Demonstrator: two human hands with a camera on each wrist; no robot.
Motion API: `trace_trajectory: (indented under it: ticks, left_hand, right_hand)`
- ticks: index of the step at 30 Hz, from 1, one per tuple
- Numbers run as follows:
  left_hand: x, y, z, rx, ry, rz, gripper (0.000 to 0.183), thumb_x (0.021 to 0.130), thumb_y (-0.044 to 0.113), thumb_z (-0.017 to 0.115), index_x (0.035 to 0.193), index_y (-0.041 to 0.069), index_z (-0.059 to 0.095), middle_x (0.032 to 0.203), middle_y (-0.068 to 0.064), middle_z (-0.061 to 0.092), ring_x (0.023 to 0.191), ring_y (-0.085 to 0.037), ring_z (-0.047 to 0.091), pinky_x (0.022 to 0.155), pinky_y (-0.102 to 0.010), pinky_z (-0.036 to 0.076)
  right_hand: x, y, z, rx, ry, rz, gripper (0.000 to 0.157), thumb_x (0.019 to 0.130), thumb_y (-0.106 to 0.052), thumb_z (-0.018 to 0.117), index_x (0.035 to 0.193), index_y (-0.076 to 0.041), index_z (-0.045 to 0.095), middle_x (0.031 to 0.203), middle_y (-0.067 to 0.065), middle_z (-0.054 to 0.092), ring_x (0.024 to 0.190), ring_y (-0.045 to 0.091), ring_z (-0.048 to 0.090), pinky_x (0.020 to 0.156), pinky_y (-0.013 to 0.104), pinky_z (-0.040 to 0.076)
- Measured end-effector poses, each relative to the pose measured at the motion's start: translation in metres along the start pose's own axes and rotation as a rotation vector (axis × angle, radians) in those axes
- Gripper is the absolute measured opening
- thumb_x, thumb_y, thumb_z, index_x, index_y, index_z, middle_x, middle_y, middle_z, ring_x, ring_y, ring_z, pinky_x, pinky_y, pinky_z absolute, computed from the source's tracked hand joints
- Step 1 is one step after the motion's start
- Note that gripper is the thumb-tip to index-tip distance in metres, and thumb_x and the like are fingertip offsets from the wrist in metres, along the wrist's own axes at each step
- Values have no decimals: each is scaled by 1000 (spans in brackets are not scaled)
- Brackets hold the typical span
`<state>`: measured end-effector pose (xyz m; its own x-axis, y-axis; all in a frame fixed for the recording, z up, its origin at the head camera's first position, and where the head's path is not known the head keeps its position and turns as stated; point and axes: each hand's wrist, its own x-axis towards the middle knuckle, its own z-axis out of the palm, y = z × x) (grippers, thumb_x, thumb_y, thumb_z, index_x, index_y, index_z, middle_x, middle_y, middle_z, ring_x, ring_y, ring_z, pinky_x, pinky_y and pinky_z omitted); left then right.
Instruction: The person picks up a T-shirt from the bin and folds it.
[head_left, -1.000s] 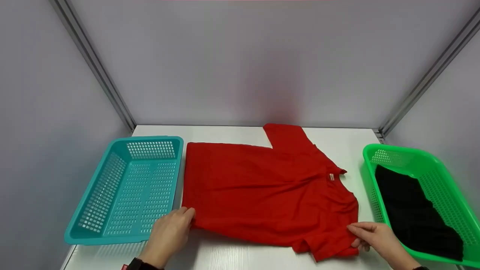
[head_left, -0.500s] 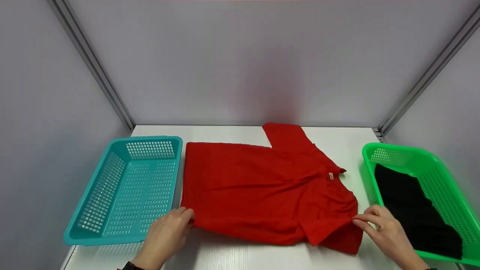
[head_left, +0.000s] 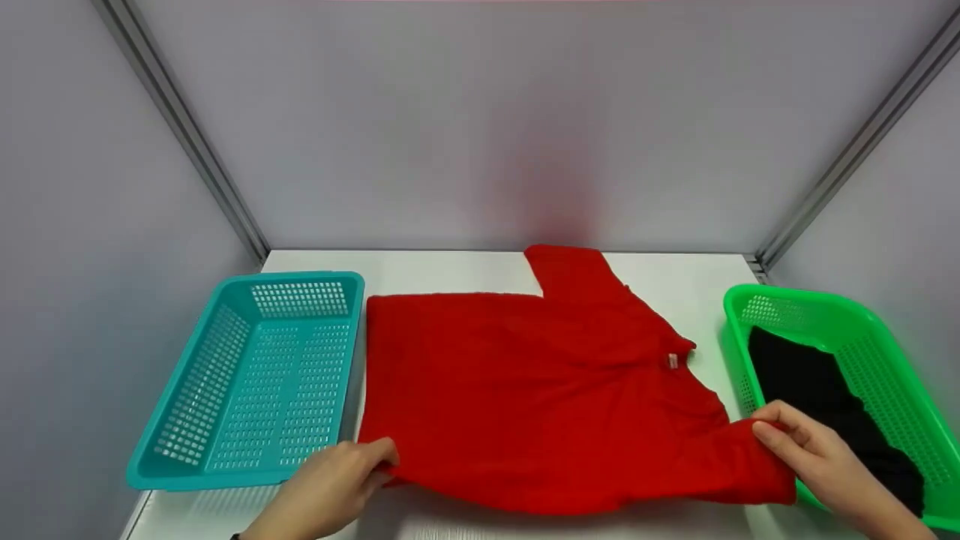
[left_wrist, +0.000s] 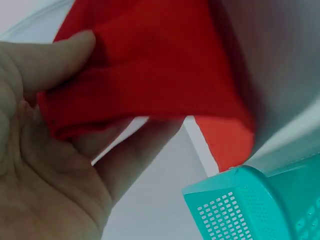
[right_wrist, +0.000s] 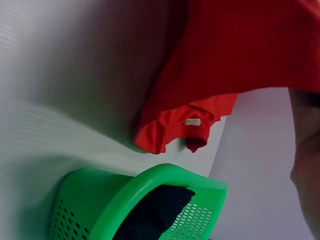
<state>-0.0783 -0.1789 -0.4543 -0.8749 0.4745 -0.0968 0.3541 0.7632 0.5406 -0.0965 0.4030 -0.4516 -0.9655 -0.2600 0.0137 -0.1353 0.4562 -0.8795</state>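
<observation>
A red T-shirt (head_left: 517, 390) lies sideways on the white table, its hem to the left and its collar with a white label to the right. One sleeve (head_left: 574, 271) stretches toward the back wall. My left hand (head_left: 334, 480) pinches the near hem corner, thumb over the cloth in the left wrist view. With the right hand (head_left: 821, 457) I grip the near sleeve between thumb and fingers, beside the green basket. The shirt's near edge is lifted off the table between both hands. In the right wrist view most of that hand is out of frame.
A teal basket (head_left: 176, 390) with perforated sides stands left of the shirt. At the right a green basket (head_left: 840, 298) holds a folded black cloth (head_left: 806, 367). Grey panels (head_left: 450, 150) enclose the table at the back and both sides.
My right hand has moved right and pulled the sleeve out straight, where it was folded before. The left hand has come slightly toward me, and the near edge has risen.
</observation>
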Motion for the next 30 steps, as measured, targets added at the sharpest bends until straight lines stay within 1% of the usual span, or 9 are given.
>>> trace_trajectory:
  ticks: [6,9,12,14,16,21,25,27,30]
  left_hand:
    - [3,-7,6,-16,-88,-3,11,93,9,76,93,18,70,84,10,69,75,-9,63,69,-33,57]
    - [7,-7,11,36,-55,-7,13,92,6,76,90,17,70,80,9,67,72,-9,61,65,-34,56]
    - [14,-2,14,158,67,-30,19,90,5,76,83,17,63,71,6,61,64,-13,58,55,-36,49]
    - [21,2,16,238,151,-71,23,89,4,75,79,16,59,66,3,57,60,-19,58,51,-39,45]
    - [31,6,15,292,195,-128,23,88,2,74,78,14,57,65,-2,58,60,-26,62,50,-44,47]
    - [56,7,17,396,203,-238,15,85,-1,74,81,8,63,71,-10,66,65,-32,68,55,-49,54]
    - [69,2,23,456,200,-293,8,88,-1,72,82,4,69,76,-13,69,72,-34,71,60,-52,57]
    - [74,0,27,471,207,-317,10,90,-2,69,82,3,71,77,-14,70,74,-35,71,62,-53,58]
    - [80,-3,32,490,216,-341,15,92,-4,65,82,3,74,78,-14,71,74,-36,72,63,-54,59]
  right_hand:
    - [6,9,-4,103,-203,82,19,112,-9,45,114,7,56,77,5,60,59,24,56,52,37,50]
    - [12,9,-4,30,-211,60,17,111,-11,48,112,3,59,71,5,54,55,21,50,50,34,46]
    - [20,4,-2,-178,-107,0,12,108,-13,56,109,-6,66,74,0,58,60,14,52,54,29,46]
    - [28,0,-1,-338,-8,-31,8,105,-14,62,107,-12,69,81,-5,64,67,9,55,59,25,47]
    - [37,-4,-1,-431,66,-46,8,102,-12,66,107,-13,72,90,-5,69,75,6,58,64,22,49]
    - [62,-5,1,-553,253,-205,15,93,2,73,104,-9,76,96,0,71,82,-1,56,70,11,45]
    - [78,1,3,-611,418,-347,19,84,11,78,97,-2,78,92,4,60,82,1,48,68,11,37]
    - [84,2,3,-633,475,-363,19,82,12,80,96,-1,79,86,6,54,76,3,42,63,14,33]
    - [91,3,3,-636,509,-330,19,83,9,79,99,0,81,82,10,64,70,0,42,57,14,32]
